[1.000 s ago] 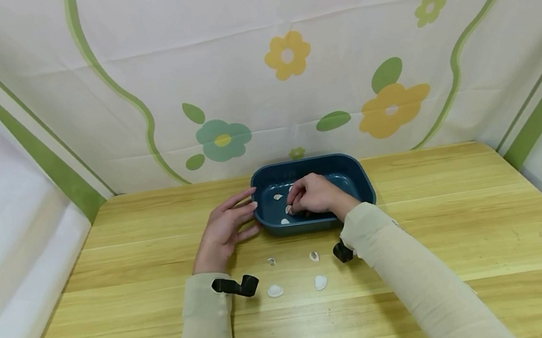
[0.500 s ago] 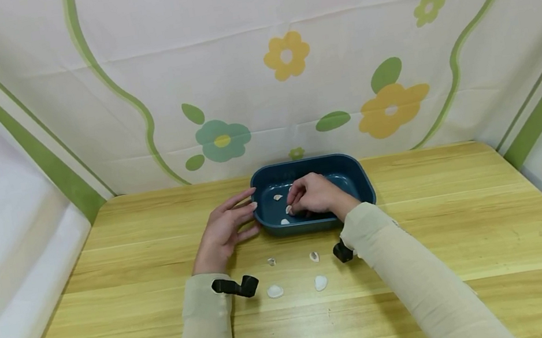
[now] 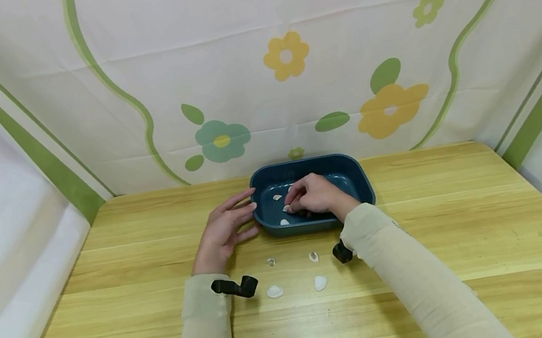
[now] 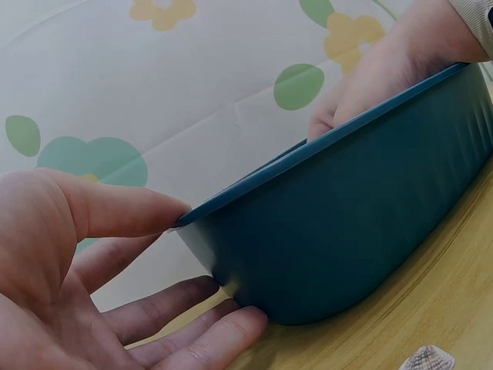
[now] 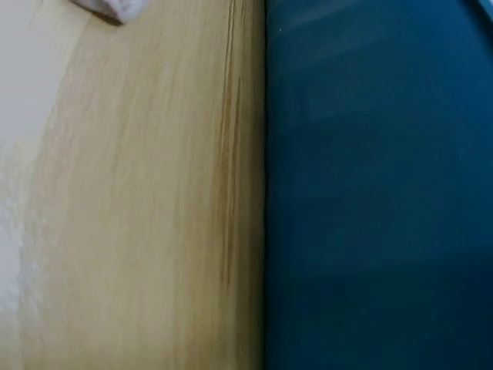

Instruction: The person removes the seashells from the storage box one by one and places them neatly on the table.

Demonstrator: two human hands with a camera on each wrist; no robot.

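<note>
A dark blue rectangular basin [image 3: 280,230] stands at the back of the table. My left hand [image 3: 224,228] rests against its left end, fingers spread and relaxed; the left wrist view shows the thumb [image 4: 135,212] at the rim and fingertips along the outer wall. Inside the basin, my right hand [image 3: 314,193] pinches a small seashell [image 3: 286,209] low over the bottom. Another shell [image 3: 277,197] lies behind it and a white shell [image 3: 284,222] in front, near the basin's front wall. A further shell is mostly covered by the right hand's fingers. The right wrist view shows only basin wall and tabletop.
In front of the basin, two small shells lie on the wooden table [image 3: 116,332], one to the left [image 3: 271,262] and one to the right [image 3: 314,256]. Nearer are two larger white shells, left [image 3: 275,291] and right [image 3: 321,282]. A flowered curtain [image 3: 247,79] hangs behind.
The shell at my right fingertips has shifted slightly left and turned a little. My left hand and the basin stay in place.
</note>
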